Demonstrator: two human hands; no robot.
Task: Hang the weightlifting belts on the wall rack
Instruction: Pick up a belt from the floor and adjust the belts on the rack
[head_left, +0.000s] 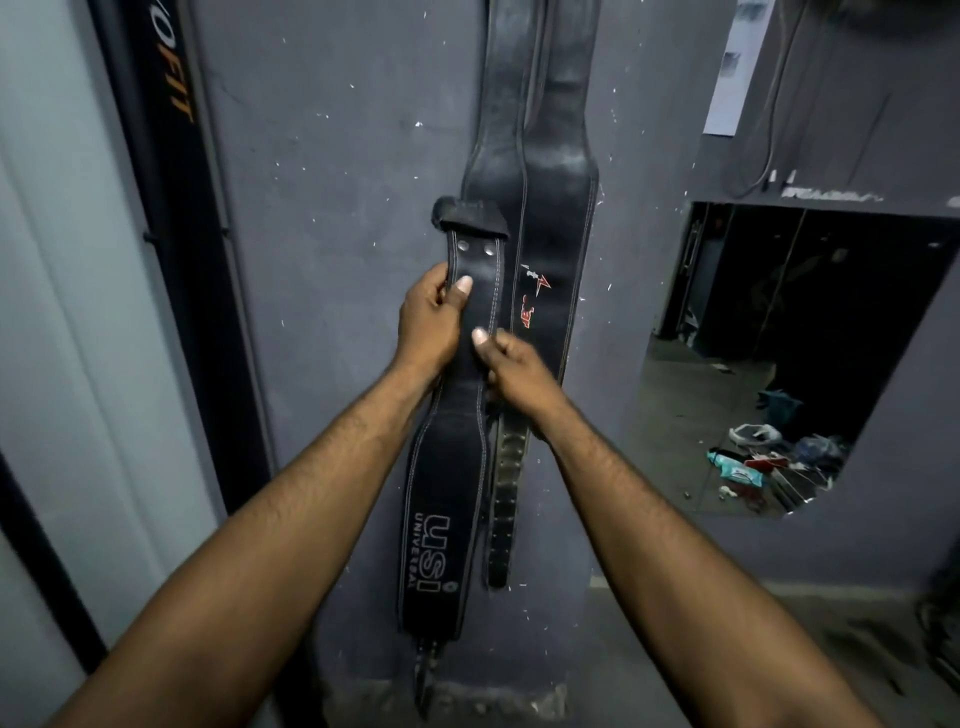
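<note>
I hold a black leather belt (447, 499) printed "USI UNIVERSAL" upright in front of a grey wall. My left hand (428, 325) grips its narrow upper part from the left, thumb on the front. My right hand (511, 371) grips the same strap just below, from the right. The belt's top end (470, 215) has two rivets and a frayed loop. Behind it, two black belts (540, 171) hang flat against the wall from above the frame; the right one bears a red logo. The rack itself is out of view.
A dark upright post with orange letters (171, 171) stands at the left. A wall mirror (789, 353) at the right reflects floor clutter. A paper sheet (737, 67) and cables (779, 114) hang above it. Concrete floor (675, 649) lies below.
</note>
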